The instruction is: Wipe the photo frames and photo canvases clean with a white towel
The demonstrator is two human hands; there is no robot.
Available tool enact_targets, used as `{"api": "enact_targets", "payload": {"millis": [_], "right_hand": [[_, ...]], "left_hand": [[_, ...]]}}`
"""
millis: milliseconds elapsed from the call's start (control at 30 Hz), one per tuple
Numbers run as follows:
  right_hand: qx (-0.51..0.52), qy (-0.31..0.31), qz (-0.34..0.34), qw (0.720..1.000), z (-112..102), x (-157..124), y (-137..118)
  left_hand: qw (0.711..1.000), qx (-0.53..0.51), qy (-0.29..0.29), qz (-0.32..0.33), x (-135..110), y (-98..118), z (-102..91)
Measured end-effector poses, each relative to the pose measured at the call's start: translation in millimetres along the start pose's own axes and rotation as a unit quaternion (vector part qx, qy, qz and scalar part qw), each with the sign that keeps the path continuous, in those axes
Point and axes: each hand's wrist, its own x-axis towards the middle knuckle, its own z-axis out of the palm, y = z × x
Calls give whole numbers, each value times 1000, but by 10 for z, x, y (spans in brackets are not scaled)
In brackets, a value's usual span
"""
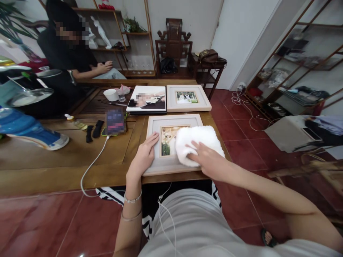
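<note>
A light wooden picture frame [171,167] lies flat near the table's front edge, with a small photo [168,142] inside its wide grey mount. My left hand [144,151] rests on the left side of this frame, fingers stretched out and holding nothing. On the frame's right half lies a folded, fluffy white cloth [200,137]. My right hand [205,157] grips and presses this cloth, its thumb side tucked against a fold. The cloth covers the photo's right part and the frame's right edge.
Behind lie a second framed photo [189,107] and a white-edged photo album [146,103]. Left are a charging phone [115,122] with a white cable [93,160], a dropper bottle [76,122], a white cup [110,95] and a large blue bottle [29,126]. A person [69,46] sits across the table.
</note>
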Motion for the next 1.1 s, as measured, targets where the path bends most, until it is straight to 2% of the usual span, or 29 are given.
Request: {"api": "enact_targets", "payload": {"millis": [100,200,300,367,433,533,633,700,767,900,1000,1100], "right_hand": [[-12,60,44,997,105,332,397],[-40,119,95,988,102,644,785],[-72,118,104,985,94,853,957],[-94,90,95,987,109,876,894],[-109,55,89,989,116,779,711],[-97,-13,71,993,38,433,337],[-46,-69,1,997,-148,9,7],[-8,-95,-37,995,-262,-195,-142],[22,-105,-50,993,-308,-274,-219],[49,-76,-15,996,-156,-80,-130],[38,-10,17,999,30,210,130],[15,70,51,996,124,515,468]], "left_hand": [[1000,-11,-6,-1,-1,1,-12],[1000,-17,-6,-3,-2,10,-22],[1000,-20,-2,-8,-2,28,-28],[1000,-21,2,-12,-2,39,-26],[1000,-20,7,-13,-1,44,-19],[1000,-16,14,-10,-1,33,-2],[1000,-13,15,-6,-4,13,11],[1000,-13,13,-5,-6,3,13],[1000,-15,10,-3,-8,1,11],[1000,-18,3,2,-8,-4,5],[1000,-16,-2,5,-7,-21,2],[1000,-14,-9,6,-9,-34,-7]]}}
